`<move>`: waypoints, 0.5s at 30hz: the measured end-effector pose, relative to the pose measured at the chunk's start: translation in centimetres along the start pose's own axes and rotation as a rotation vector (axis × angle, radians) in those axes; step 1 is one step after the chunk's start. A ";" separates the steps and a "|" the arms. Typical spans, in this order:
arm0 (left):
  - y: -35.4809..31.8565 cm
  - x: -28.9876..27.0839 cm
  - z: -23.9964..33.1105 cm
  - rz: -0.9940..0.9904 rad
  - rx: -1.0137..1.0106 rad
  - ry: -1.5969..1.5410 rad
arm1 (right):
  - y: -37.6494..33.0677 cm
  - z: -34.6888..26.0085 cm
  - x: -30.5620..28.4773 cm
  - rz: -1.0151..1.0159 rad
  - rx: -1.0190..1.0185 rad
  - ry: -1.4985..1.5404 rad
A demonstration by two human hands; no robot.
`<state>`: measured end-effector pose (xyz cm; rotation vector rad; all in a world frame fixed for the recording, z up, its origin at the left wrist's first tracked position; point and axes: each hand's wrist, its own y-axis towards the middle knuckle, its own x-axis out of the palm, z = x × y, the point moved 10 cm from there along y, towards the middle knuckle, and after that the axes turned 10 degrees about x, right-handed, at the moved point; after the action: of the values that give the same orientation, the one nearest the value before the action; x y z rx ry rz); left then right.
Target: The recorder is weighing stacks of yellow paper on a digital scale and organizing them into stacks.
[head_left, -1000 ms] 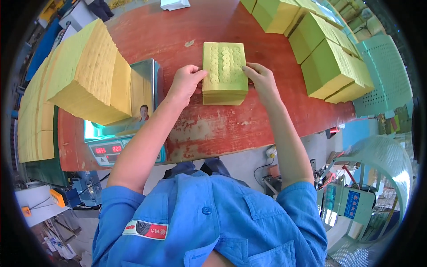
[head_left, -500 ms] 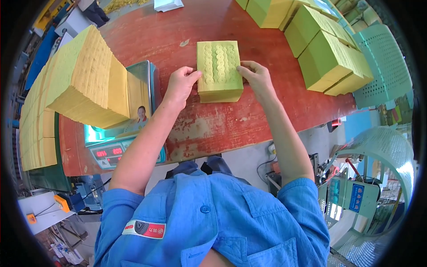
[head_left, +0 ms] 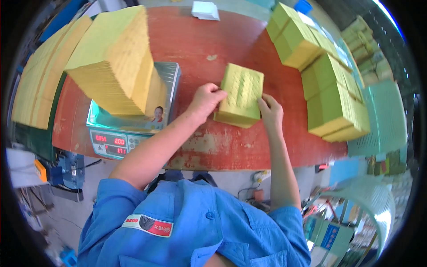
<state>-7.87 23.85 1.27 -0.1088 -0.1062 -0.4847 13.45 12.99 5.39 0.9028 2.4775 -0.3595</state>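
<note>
A thick yellow-green bundle of paper sheets (head_left: 241, 92) lies on the red wooden table (head_left: 231, 147), its top face dotted with small marks. My left hand (head_left: 205, 99) presses against the bundle's left side, fingers curled on its edge. Against the bundle's right side sits my right hand (head_left: 270, 112), fingers along the lower right corner. Both hands grip it between them.
A digital weighing scale (head_left: 129, 133) at the left carries a tall yellow paper stack (head_left: 113, 62). More yellow stacks (head_left: 35, 75) stand at the far left. Green-yellow bundles (head_left: 333, 93) line the right side. A white packet (head_left: 205, 10) lies at the far edge.
The bundle has turned slightly and shifted with both hands, which stay on its sides. The head view has tilted, so the table appears rotated.
</note>
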 end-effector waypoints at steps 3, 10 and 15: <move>-0.4 -1.0 -0.1 0.065 0.068 0.048 | -1.0 -1.7 0.9 -0.033 -0.063 -0.025; -1.0 -0.8 0.8 0.157 0.117 0.179 | -0.4 -0.7 0.9 -0.081 0.015 0.037; -0.5 -0.8 1.1 0.128 0.123 0.279 | -0.3 -0.2 1.2 -0.079 0.058 0.128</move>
<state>-8.89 23.88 2.29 0.0732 0.1437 -0.3606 12.38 13.48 5.00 0.8773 2.6380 -0.4146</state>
